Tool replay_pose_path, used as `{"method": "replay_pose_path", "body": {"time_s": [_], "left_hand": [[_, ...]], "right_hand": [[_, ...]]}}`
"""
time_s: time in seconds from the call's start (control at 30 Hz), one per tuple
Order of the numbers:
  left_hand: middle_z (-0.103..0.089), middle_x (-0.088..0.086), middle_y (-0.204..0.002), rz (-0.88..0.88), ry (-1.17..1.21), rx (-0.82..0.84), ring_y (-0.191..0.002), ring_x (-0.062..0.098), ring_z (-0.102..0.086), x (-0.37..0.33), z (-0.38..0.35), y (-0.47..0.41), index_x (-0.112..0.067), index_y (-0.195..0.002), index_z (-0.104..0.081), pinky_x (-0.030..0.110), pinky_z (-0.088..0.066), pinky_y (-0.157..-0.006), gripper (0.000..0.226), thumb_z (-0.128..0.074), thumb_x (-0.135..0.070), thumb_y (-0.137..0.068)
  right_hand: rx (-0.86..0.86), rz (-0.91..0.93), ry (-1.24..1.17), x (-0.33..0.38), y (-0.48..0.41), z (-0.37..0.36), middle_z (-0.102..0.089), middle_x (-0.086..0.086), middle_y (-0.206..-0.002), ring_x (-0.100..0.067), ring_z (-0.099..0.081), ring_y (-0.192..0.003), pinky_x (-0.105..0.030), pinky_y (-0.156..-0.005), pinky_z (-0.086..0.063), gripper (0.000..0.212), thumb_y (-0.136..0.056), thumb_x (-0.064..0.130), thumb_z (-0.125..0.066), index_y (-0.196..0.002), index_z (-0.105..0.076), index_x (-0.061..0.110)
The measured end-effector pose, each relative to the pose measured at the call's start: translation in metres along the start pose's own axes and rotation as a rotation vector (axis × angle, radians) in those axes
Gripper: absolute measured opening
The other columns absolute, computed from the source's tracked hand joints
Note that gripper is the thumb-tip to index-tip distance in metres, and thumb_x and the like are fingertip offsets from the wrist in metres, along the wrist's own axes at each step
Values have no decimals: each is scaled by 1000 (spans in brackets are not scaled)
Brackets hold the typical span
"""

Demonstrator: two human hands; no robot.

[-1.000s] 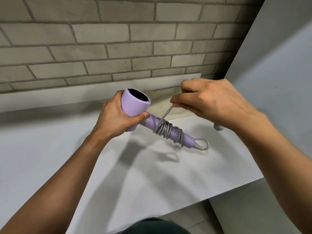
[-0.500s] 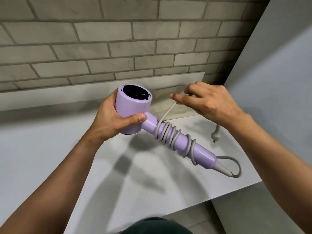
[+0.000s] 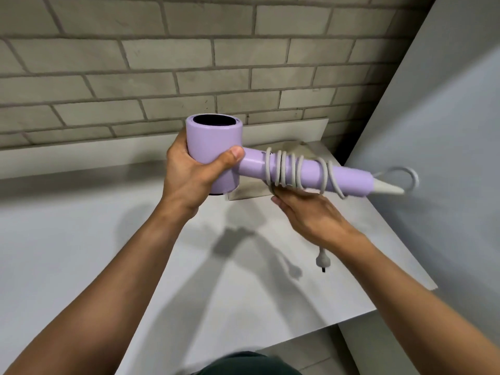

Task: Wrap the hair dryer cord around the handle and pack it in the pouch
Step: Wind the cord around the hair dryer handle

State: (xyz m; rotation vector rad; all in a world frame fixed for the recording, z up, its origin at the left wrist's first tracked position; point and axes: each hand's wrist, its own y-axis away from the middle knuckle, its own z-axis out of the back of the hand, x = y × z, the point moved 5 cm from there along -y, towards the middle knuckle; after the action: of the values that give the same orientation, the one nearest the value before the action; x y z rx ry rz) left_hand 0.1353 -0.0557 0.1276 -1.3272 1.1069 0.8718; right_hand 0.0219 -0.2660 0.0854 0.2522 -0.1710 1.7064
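A lilac hair dryer [image 3: 213,147] is held above the table, its handle [image 3: 349,180] pointing right. My left hand [image 3: 189,174] grips the dryer's barrel, thumb across the front. A grey cord [image 3: 286,169] is coiled in several turns around the handle and loops out of the handle's tip at the right. My right hand [image 3: 305,212] is under the handle, holding the cord's free end against the coils. The plug [image 3: 322,261] dangles below my right wrist. A beige pouch [image 3: 305,147] lies flat on the table behind the dryer, mostly hidden by it.
A white table [image 3: 81,239] runs along a grey brick wall [image 3: 162,63]. Its right edge [image 3: 400,253] and front corner are near my right arm. A pale grey panel [image 3: 446,117] rises on the right. Dark clothing [image 3: 243,364] shows at the bottom.
My right hand went from above the handle to beneath it, carrying the cord around. The dryer rose and its handle swung toward level. The plug left the table and hangs now.
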Motion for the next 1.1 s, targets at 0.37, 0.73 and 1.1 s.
{"method": "replay_pose_path", "body": {"time_s": [0.37, 0.73, 1.1], "left_hand": [[-65, -9, -114, 3, -472, -241, -99, 16, -65, 26, 22, 0, -21, -126, -56, 39, -59, -84, 78, -87, -55, -63], [-66, -10, -117, -46, -612, -216, -103, 17, -63, 25, 25, 5, -25, -129, -55, 34, -54, -83, 78, -89, -51, -64], [-65, -9, -114, -70, -755, -49, -101, 23, -64, 24, 11, 14, -28, -126, -53, 38, -55, -80, 85, -85, -63, -56]], "right_hand": [[160, 138, -254, 32, 1, -7, -55, 41, -72, 7, -54, -75, -15, -65, -37, 31, -109, 41, -43, -136, -54, 31], [-8, 260, 138, 49, 1, 58, -62, 14, -90, -21, -58, -83, -36, -67, -40, 22, -107, 46, -40, -119, -56, 36], [-396, 349, 642, 50, -22, 92, -58, -1, -79, -34, -59, -52, -23, -47, -15, 17, -102, 37, -57, -103, -69, 26]]}}
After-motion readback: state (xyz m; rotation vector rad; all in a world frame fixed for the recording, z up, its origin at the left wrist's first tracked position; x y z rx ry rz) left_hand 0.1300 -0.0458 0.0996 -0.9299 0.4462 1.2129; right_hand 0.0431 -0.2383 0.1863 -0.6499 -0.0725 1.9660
